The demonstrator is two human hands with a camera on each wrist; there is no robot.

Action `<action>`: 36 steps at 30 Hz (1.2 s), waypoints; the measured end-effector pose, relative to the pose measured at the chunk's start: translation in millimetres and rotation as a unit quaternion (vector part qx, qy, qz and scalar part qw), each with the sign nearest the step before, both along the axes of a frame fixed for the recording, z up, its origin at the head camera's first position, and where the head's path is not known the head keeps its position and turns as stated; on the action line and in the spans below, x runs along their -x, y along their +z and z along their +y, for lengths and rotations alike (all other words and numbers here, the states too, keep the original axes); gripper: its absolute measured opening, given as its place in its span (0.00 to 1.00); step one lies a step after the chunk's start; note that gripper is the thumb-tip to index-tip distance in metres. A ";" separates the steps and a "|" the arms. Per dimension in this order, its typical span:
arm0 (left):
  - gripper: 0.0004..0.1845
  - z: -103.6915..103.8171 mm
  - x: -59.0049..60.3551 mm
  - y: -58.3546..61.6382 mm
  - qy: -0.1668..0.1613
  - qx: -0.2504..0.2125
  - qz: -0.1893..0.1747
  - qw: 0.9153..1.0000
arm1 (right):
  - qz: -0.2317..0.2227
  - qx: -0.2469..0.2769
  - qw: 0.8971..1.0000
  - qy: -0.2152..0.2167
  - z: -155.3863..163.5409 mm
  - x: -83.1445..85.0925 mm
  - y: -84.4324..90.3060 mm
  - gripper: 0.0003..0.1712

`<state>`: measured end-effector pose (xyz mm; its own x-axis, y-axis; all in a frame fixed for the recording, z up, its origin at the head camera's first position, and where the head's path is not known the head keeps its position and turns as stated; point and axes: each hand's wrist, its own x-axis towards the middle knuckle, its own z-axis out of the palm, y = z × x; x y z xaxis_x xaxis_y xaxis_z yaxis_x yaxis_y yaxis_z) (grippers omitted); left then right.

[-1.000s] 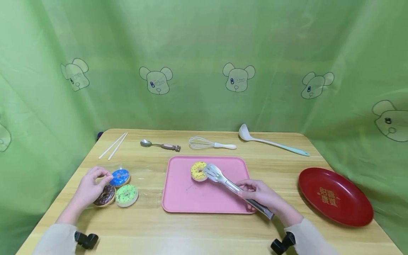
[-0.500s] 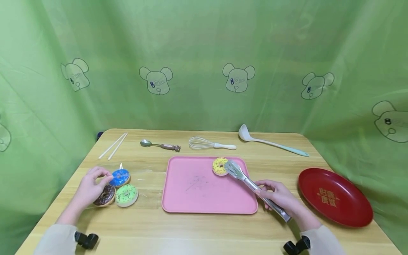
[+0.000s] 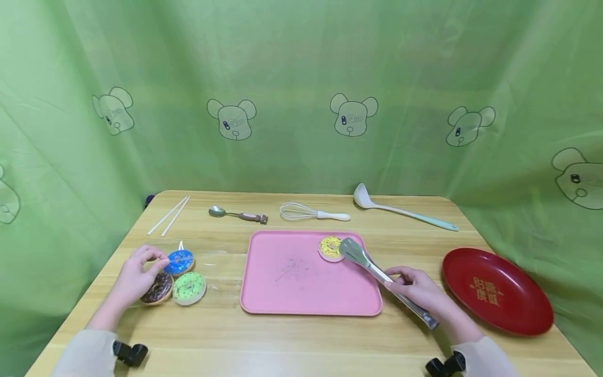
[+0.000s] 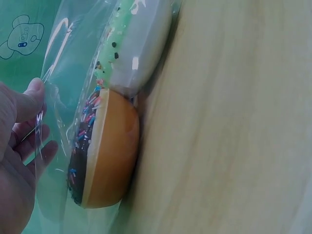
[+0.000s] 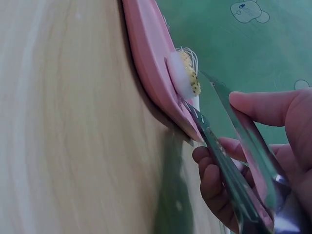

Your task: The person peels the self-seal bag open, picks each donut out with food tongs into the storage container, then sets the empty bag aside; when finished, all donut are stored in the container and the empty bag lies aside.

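Observation:
My left hand [image 3: 134, 272] pinches the edge of a clear plastic bag [image 4: 61, 112]. A blue donut [image 3: 180, 262], a chocolate donut [image 3: 157, 289] with sprinkles and a green donut [image 3: 189, 288] lie close together, apparently inside this bag. My right hand [image 3: 416, 288] grips metal tongs [image 3: 372, 268] by their arms, thumb on one side and fingers on the other. In the right wrist view the arms of the tongs stand apart. Left of their tips, a yellow donut [image 3: 331, 248] lies on the pink tray [image 3: 282, 293], towards its far right corner.
Along the table's far side lie white chopsticks [image 3: 168, 215], a spoon [image 3: 237, 214], a whisk [image 3: 314, 212] and a ladle [image 3: 400, 210]. A red oval plate [image 3: 518, 309] stands at the right edge. Green curtain [image 3: 292, 157] surrounds the table.
The yellow donut has shifted right and slightly back across the tray along with the tongs. The tongs now overlap it less and sit at its right side. My left hand stays nearly still.

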<state>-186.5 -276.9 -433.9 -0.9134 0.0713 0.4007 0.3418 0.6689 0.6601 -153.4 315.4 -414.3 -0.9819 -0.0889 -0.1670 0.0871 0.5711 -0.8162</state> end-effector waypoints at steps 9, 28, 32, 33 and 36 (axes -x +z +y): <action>0.03 -1.1 -1.2 -2.3 0.011 0.000 0.002 1.000 | 0.043 -0.051 0.998 -0.011 13.3 -2.4 8.3 0.30; 0.03 -1.4 -1.4 -2.2 0.012 0.004 0.006 1.000 | 0.096 -0.003 0.995 0.002 -7.5 -5.3 22.0 0.29; 0.03 -1.0 -1.3 -2.1 0.011 0.003 0.005 1.000 | 0.122 0.008 0.992 0.015 -18.6 -2.2 21.5 0.28; 0.03 -0.9 -1.2 -2.2 0.010 0.003 0.005 1.000 | 0.125 0.010 0.992 0.018 -21.5 -1.1 21.1 0.27; 0.04 -0.8 -0.8 -2.9 0.008 0.003 0.004 1.000 | 0.128 0.022 0.991 0.024 -30.3 1.5 20.5 0.27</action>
